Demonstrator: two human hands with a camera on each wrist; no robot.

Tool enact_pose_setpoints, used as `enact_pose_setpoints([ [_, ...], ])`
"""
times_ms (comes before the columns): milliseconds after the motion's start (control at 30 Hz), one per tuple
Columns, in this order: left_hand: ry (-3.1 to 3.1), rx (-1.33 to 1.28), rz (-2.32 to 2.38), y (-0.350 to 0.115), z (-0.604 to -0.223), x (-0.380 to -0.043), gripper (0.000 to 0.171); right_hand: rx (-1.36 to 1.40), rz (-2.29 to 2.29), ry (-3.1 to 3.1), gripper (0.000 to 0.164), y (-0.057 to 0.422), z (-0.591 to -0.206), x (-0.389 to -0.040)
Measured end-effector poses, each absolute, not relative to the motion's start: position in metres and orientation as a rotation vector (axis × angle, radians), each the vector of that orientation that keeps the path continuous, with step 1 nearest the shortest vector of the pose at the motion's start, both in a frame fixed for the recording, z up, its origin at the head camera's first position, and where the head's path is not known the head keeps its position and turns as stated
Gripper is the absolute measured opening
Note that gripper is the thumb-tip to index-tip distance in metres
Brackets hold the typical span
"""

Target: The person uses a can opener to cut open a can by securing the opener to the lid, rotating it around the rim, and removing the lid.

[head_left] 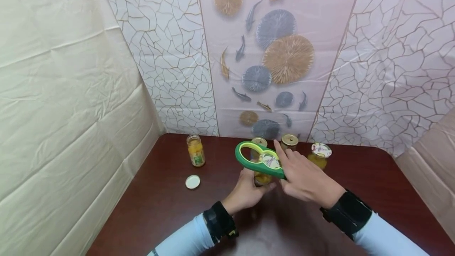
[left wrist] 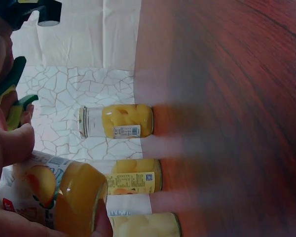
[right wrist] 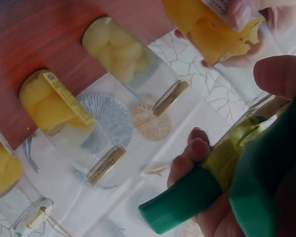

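My left hand [head_left: 247, 191] grips a glass jar of yellow fruit [head_left: 262, 179] around its lower part, above the table. In the left wrist view this fruit jar [left wrist: 44, 192] shows a label with a peach-like fruit. The right hand [head_left: 305, 175] holds a green jar opener [head_left: 263, 170] with a lighter green inner edge. Its figure-eight loops sit over the jar top, and the white printed lid [head_left: 271, 161] shows inside one loop. In the right wrist view, fingers wrap around the opener [right wrist: 182, 200], and my index finger extends along it in the head view.
Behind the hands stand two gold-lidded jars [head_left: 289, 140]. A jar with a white printed lid [head_left: 321, 150] is at the right. At the left stands a lidless jar of yellow fruit [head_left: 196, 154], with a loose white lid [head_left: 192, 182] in front. Patterned cloth [head_left: 170, 70] hangs behind the table.
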State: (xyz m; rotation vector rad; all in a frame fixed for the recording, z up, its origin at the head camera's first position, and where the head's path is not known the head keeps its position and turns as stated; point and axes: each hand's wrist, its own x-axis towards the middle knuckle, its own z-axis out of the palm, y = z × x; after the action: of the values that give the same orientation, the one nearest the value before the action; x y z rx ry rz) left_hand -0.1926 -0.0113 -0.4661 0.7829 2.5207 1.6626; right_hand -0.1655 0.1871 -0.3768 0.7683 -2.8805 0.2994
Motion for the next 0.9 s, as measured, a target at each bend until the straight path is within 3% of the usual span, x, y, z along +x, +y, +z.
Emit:
enact_pose_setpoints([
  [367,2.565,0.792,1.61,-0.013,-0.473,-0.194,0.078,0.699,0.196,-2.899,0.093,0.18,-0.384,-0.16],
  [900,2.56,0.744,1.59,-0.012,-0.474,-0.192,0.066,0.685,0.196,-2.971,0.101,0.172,-0.384,-0.154],
])
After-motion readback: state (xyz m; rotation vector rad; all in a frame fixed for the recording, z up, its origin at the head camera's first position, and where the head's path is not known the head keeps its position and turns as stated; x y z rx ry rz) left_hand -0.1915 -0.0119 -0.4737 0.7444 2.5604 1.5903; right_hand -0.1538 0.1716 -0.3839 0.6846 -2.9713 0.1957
